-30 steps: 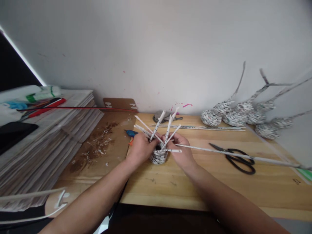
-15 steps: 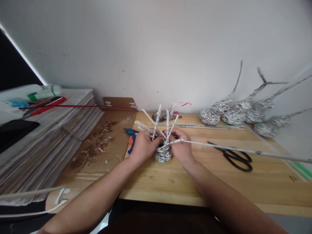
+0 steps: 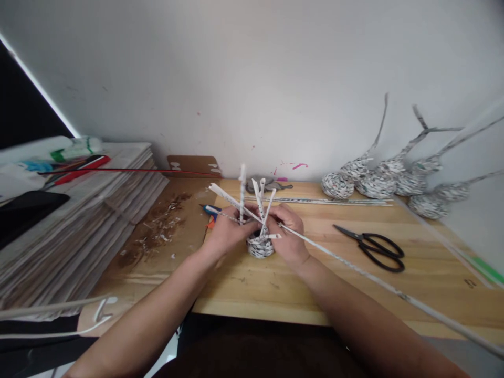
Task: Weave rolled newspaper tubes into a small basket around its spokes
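Counter point(image 3: 252, 299): smooth pale wood below a white wall point(image 3: 197, 63).
My arms point(image 3: 161, 299): stretched forward, converging.
Left hand point(image 3: 226, 233): fingers clasping the left rim of a woven paper basket point(image 3: 260, 249).
Right hand point(image 3: 290, 236): fingers gripping its right side, where a long paper strand point(image 3: 354, 266) slants rightward, toward me.
Basket: round, between my hands, mouth upward, stiff stakes point(image 3: 230, 199) splaying up.

Dark-grey print speckles the white woven paper basket point(image 3: 260, 250); pale tan wood grain streaks the bench point(image 3: 252, 296); scissors point(image 3: 361, 240) right of the right grip point(image 3: 290, 237) have black handles.
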Motion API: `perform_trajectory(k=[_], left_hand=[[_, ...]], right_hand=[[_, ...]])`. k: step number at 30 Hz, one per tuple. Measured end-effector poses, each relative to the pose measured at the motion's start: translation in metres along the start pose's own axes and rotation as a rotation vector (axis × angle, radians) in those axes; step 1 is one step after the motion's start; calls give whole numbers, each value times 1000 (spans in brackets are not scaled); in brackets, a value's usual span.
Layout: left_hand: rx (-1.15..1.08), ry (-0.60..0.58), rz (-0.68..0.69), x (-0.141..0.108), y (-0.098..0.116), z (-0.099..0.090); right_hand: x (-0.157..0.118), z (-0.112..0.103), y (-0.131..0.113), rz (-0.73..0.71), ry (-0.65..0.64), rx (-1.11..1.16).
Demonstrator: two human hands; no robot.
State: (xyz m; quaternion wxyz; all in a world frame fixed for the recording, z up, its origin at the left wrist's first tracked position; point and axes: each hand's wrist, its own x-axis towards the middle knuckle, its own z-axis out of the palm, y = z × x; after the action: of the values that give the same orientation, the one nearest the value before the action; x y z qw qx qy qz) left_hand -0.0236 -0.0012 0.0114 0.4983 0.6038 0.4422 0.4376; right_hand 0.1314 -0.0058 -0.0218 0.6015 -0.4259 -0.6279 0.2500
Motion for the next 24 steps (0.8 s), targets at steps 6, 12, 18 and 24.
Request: perform_trajectory(k=[6,12,18,24], left_hand=[[-335,-340,-99,-7,-4,-28],[-381,-295,-291,-2,-14,-40],[-203,-267,-317,3,-8,-33],[172,-179,-104,5,9,-21]], right_hand=[[4,3,15,287,-17,276],[1,7,16,305,-50,317],[-5,6,10,216,-85,195],[-5,0,-2,34,-112,29]])
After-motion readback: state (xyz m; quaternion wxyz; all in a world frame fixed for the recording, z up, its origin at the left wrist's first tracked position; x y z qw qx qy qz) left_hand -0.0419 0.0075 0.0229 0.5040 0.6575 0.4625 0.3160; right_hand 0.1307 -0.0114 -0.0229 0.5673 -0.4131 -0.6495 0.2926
